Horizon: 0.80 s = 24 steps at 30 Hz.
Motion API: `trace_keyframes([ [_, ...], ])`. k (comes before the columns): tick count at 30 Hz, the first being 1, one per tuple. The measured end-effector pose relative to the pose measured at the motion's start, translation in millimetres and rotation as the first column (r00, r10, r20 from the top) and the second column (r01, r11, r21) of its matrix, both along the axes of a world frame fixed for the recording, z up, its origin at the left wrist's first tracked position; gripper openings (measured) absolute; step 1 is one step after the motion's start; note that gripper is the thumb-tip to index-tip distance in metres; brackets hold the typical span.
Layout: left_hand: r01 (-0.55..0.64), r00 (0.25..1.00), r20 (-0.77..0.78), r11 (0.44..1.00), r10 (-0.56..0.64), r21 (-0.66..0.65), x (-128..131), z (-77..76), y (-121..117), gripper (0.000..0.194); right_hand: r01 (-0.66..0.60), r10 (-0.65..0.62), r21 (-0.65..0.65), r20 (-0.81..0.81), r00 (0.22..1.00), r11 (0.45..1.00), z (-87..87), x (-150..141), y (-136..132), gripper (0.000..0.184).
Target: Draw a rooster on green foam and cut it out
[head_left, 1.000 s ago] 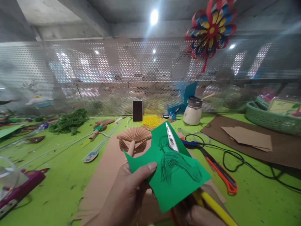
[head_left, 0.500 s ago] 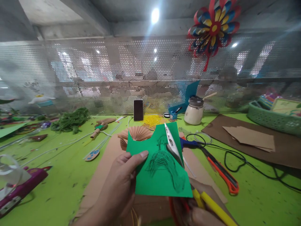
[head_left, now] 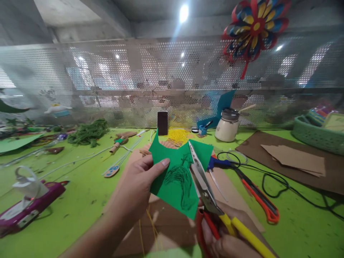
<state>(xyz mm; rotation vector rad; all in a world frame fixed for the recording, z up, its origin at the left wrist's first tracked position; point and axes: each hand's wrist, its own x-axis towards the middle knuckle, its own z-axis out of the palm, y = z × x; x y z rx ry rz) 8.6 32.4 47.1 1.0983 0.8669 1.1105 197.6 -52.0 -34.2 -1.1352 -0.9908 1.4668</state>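
My left hand [head_left: 139, 182] pinches a green paper sheet [head_left: 176, 175] with a black scribbled drawing, thumb on its front left edge. My right hand [head_left: 228, 236], low at the bottom edge, is closed round the red and yellow handles of scissors [head_left: 204, 186]. The steel blades point up and away along the sheet's right side, cutting into the paper near the drawing. Both are held above a brown cardboard sheet [head_left: 166, 222] on the green table [head_left: 67, 200].
An orange utility knife [head_left: 258, 199] and a black cable [head_left: 285, 186] lie to the right. Behind stand a white jar [head_left: 227, 125], a dark phone [head_left: 162, 123] and yellow strips. A purple tape dispenser [head_left: 29, 204] sits left. A green basket [head_left: 314, 134] and brown card sit far right.
My left hand turned the green sheet counter-clockwise and raised it. The scissors came up further beside the drawing, and my right hand shows more. The paper fan is now hidden behind the sheet.
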Motion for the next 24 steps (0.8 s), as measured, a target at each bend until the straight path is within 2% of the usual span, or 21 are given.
trace_keyframes([
  [2, -0.023, 0.998, -0.056, 0.993, 0.029, 0.112, -1.6, 0.6, 2.8, 0.028, -0.027, 0.029, 0.021, -0.068, 0.997, 0.999, -7.8, 1.7, 0.7, 0.035],
  [3, -0.042, 0.994, -0.088, 0.984, 0.058, 0.171, -2.2, 1.0, 3.9, 0.026, -0.065, 0.067, 0.017, -0.102, 0.993, 0.998, -12.1, 3.1, 0.6, 0.046],
  [5, -0.083, 0.981, -0.149, 0.960, 0.126, 0.266, -3.2, 1.5, 5.9, 0.020, -0.075, 0.076, 0.015, -0.169, 0.983, 0.997, -21.3, 6.2, -0.2, 0.052],
  [7, -0.105, 0.971, -0.176, 0.951, 0.161, 0.291, -4.8, 2.1, 8.2, 0.015, -0.093, 0.087, -0.022, -0.193, 0.977, 0.995, -30.0, 9.0, -1.1, 0.052],
  [10, -0.062, 0.981, -0.164, 0.970, 0.103, 0.237, -7.3, 4.3, 12.6, 0.014, -0.120, 0.101, -0.070, -0.230, 0.968, 0.990, -35.1, 12.9, -2.3, 0.052],
  [13, 0.031, 0.990, -0.139, 0.986, -0.008, 0.165, -8.0, 8.1, 16.5, 0.020, -0.172, 0.143, -0.096, -0.252, 0.957, 0.980, -25.5, 15.8, -2.5, 0.051],
  [15, 0.050, 0.998, -0.044, 0.994, -0.045, 0.099, -6.8, 8.9, 17.5, 0.029, -0.266, 0.227, -0.084, -0.317, 0.921, 0.960, -14.2, 15.7, -1.3, 0.049],
  [17, 0.036, 0.994, 0.106, 0.999, -0.038, 0.019, -3.6, 5.5, 16.9, 0.037, -0.238, 0.185, -0.080, -0.416, 0.890, 0.968, -3.3, 13.8, 0.8, 0.051],
  [20, 0.087, 0.951, 0.301, 0.994, -0.064, -0.064, 5.7, -7.5, 11.6, 0.042, -0.165, 0.111, -0.064, -0.508, 0.854, 0.984, 7.8, 10.3, 4.1, 0.059],
  [22, 0.164, 0.930, 0.336, 0.986, -0.150, -0.014, 14.4, -17.6, 4.7, 0.050, -0.137, 0.098, -0.036, -0.532, 0.841, 0.990, 10.6, 8.9, 5.1, 0.061],
  [23, 0.163, 0.936, 0.311, 0.986, -0.164, 0.028, 18.8, -21.7, 0.6, 0.055, -0.122, 0.089, -0.027, -0.533, 0.842, 0.992, 10.3, 8.5, 5.0, 0.061],
  [24, 0.156, 0.955, 0.252, 0.988, -0.155, 0.017, 23.0, -24.6, -3.8, 0.054, -0.111, 0.083, -0.021, -0.526, 0.846, 0.994, 8.8, 8.1, 4.6, 0.061],
])
